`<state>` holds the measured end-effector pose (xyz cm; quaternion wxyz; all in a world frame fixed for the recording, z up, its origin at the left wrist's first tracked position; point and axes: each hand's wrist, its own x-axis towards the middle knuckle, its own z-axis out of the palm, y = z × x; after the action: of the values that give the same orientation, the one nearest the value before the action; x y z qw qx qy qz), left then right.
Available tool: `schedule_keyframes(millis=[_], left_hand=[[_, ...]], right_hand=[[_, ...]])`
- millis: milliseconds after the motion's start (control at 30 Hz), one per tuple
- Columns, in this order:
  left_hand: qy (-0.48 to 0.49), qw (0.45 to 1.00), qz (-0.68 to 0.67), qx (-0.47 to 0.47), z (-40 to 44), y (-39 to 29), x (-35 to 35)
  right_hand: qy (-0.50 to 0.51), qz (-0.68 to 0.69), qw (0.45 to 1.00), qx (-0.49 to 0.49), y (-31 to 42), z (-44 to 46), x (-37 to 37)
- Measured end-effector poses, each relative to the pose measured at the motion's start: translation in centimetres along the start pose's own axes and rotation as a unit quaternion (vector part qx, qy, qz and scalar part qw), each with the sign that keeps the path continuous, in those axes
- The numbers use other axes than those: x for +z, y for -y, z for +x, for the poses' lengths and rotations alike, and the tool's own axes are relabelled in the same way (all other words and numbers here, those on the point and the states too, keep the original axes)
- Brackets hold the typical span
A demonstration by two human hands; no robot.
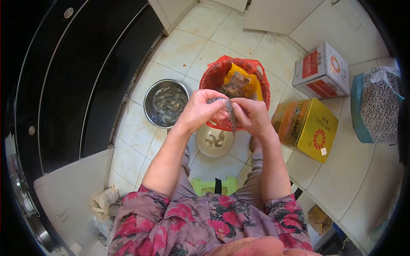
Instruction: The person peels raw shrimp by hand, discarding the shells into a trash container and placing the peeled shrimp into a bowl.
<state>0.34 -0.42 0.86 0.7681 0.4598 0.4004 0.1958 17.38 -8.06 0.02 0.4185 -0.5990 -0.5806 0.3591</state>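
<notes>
A grey raw shrimp [231, 115] is pinched between my two hands, its tail end hanging down. My left hand [204, 107] closes around one part of it, and my right hand [251, 114] grips it from the other side. Both hands are over the near rim of a red bag-lined bin [265, 87]. To the left stands a steel bowl [147, 106] full of whole shrimp [169, 103] in water. Below my hands, a white bowl [209, 151] holds several shrimp pieces [214, 139].
Yellow packaging [252, 83] lies in the bin. At right are a gold box [317, 128], a white and red carton [322, 70] and a patterned bag [376, 106]. A green stool [230, 184] shows between my legs. Black cabinet fronts [85, 72] line the left side.
</notes>
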Motion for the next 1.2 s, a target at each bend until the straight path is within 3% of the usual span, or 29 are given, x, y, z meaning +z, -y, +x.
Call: schedule_keyframes(millis=[100, 533, 633, 700, 1000, 1200], left_hand=[[-0.031, 0.999, 0.019, 0.013, 0.1, 0.2, 0.0], [0.002, 0.998, 0.055, 0.017, -0.3, 0.4, -0.1], [0.019, 0.999, 0.048, 0.014, -0.2, 0.7, -0.1], [0.031, 0.998, 0.045, 0.016, -0.3, 0.7, 0.1], [0.011, 0.998, 0.001, 0.067, -0.3, 0.0, 0.1], [-0.031, 0.996, -0.01, 0.086, -0.1, 0.2, 0.1]], right_hand=[[-0.005, -0.086, 0.993, -0.077, -0.1, 0.3, 0.5], [0.051, -0.079, 0.995, -0.029, -0.3, 0.2, -0.2], [0.075, -0.085, 0.994, -0.003, -0.1, 0.1, -0.4], [0.083, 0.03, 0.988, 0.129, 0.6, -0.1, -0.7], [-0.044, 0.058, 0.997, 0.016, -0.6, 0.1, -0.4], [-0.016, 0.023, 0.999, 0.022, -0.6, -0.1, -0.1]])
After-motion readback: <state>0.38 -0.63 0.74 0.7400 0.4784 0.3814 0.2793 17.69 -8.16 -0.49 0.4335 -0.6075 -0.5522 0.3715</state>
